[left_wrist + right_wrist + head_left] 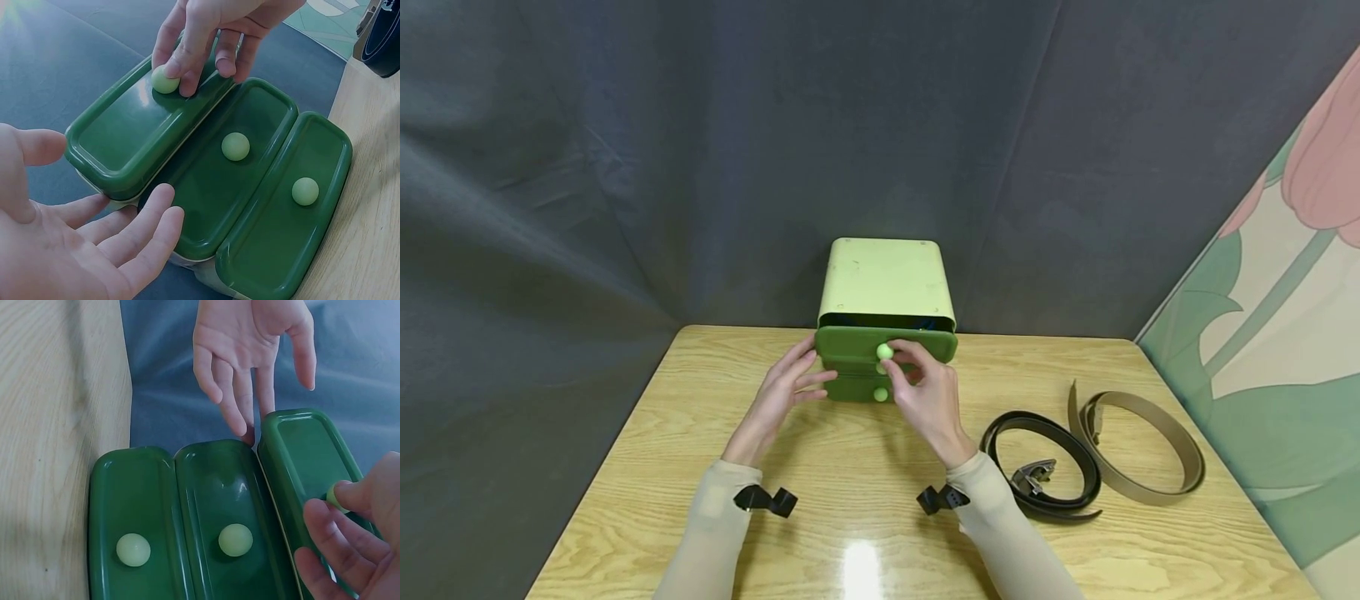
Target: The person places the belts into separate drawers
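Observation:
A small pale-green cabinet (887,275) with dark green drawers stands at the far side of the table. Its top drawer (848,343) is pulled out a little, leaving a dark gap with something blue inside. My right hand (928,398) pinches the round light-green knob (885,352) of that drawer between thumb and fingers. Beside the drawer's left end is my left hand (777,393), fingers spread and nearly straight, some fingertips close to or touching the cabinet's side. The middle drawer (200,206) and bottom drawer (269,240) stay pushed in below.
On the right of the wooden table (820,517) lie a coiled black belt (1037,419) with a metal buckle and a coiled brown belt (1192,458). A dark grey curtain (760,150) hangs behind the cabinet. A flower-patterned panel (1292,350) borders the table's right side.

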